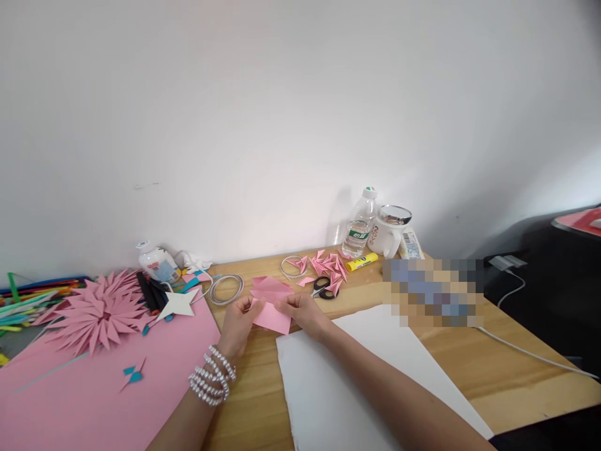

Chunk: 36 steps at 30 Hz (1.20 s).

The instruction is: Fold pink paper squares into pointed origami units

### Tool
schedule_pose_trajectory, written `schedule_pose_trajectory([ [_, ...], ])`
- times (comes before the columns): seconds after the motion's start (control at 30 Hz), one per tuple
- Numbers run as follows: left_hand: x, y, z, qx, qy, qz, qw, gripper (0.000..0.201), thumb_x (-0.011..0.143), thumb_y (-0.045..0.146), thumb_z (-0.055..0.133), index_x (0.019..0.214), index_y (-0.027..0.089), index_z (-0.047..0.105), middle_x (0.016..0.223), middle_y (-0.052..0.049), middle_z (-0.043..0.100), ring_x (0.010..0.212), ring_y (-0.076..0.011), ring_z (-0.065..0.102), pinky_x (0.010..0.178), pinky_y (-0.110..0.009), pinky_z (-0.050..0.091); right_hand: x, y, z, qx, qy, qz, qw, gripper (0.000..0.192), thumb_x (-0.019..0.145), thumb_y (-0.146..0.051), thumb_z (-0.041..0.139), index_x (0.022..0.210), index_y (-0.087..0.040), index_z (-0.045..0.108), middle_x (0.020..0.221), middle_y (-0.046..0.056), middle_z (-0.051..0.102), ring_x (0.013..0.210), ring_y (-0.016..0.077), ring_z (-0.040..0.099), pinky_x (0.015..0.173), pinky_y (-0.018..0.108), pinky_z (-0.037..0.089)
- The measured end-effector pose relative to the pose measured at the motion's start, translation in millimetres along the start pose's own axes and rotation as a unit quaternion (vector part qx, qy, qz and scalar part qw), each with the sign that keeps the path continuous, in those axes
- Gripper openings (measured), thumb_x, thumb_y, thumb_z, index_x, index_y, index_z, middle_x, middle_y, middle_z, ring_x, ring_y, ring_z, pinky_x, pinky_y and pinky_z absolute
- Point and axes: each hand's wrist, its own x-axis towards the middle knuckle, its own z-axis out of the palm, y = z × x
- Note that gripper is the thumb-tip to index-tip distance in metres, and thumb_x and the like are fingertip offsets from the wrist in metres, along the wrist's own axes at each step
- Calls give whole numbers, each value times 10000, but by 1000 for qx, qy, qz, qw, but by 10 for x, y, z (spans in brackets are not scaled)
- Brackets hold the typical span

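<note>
A small pink sheet of paper (pixel 273 318) is held up between my two hands, above the wooden table. My left hand (pixel 241 319) pinches its left edge between thumb and fingers. At the upper right edge, my right hand (pixel 303 313) grips it the same way. Just behind it is more pink paper (pixel 271 287); whether the two are one folded sheet I cannot tell. Black-handled scissors (pixel 323 288) lie to the right, beside several folded pink paper pieces (pixel 328 266). A yellow glue stick (pixel 362 262) rests behind them.
Large white paper (pixel 347 382) lies under my right forearm. On the left, pink card (pixel 188 357) carries a spiky pink paper flower (pixel 103 313) and a white star (pixel 179 304). A water bottle (pixel 360 225) and a white mug (pixel 387 235) stand by the wall. A coiled cable (pixel 226 289) sits behind my left hand.
</note>
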Motion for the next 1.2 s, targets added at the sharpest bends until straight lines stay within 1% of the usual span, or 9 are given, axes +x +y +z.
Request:
schedule_pose_trajectory([
  [0.17,-8,1,1,2,-4,-2,1000,270,622,379,660,599,125,573,552,16,542,497,-103,478,451,-206,391,20,31,-6,0,-10,11,1000,414,608,-518,618,501,-159,443,468,-44,423,431,74,389,419,197,319],
  [0.3,-30,47,24,11,6,3,1000,257,616,362,668,584,125,572,552,19,540,492,-94,472,440,-189,381,21,27,-7,10,-6,13,1000,419,602,-516,627,502,-151,447,469,-46,428,425,66,387,419,191,321],
  [0.53,-6,9,11,25,19,11,999,262,616,372,660,584,128,569,533,21,528,486,-105,476,413,-199,402,-26,-67,8,21,-23,16,999,348,608,-482,639,576,-145,559,548,-13,534,507,110,493,500,226,404],
  [0.67,-1,10,4,30,27,7,999,276,604,390,662,582,132,569,529,20,527,487,-112,484,403,-206,415,-23,-67,16,30,-19,21,999,331,581,-462,665,580,-147,563,552,-18,541,508,110,498,509,229,409],
  [0.77,-30,67,24,22,-1,0,1000,265,613,390,655,597,137,578,542,18,541,490,-117,496,411,-220,436,-14,-51,10,11,-7,8,1000,319,595,-441,657,559,-145,544,531,-24,524,487,95,469,474,208,370],
  [0.9,-52,98,33,17,-48,-26,998,232,593,332,684,699,146,593,621,7,581,571,-147,541,452,-254,479,-4,-37,-2,-35,25,-6,999,264,633,-380,625,555,-144,535,525,-27,510,476,84,441,446,191,322],
  [1.0,-40,63,18,33,-47,-41,998,239,557,304,709,676,132,592,612,-3,584,573,-154,546,472,-265,481,4,-25,-1,-64,29,-34,997,225,645,-323,600,538,-143,517,519,-32,488,468,75,428,447,188,319],
  [1.1,-29,29,9,37,-56,-52,996,232,562,314,698,642,121,597,576,-6,579,537,-145,534,472,-257,457,9,-7,8,-87,26,-47,995,183,656,-277,562,543,-142,512,517,-32,472,450,68,406,419,179,302],
  [1.2,-32,21,10,54,-62,-25,996,202,573,301,685,624,123,604,564,4,575,534,-132,524,489,-234,424,14,16,15,-115,25,-68,991,149,653,-235,543,542,-141,513,502,-36,455,442,61,382,405,172,281],
])
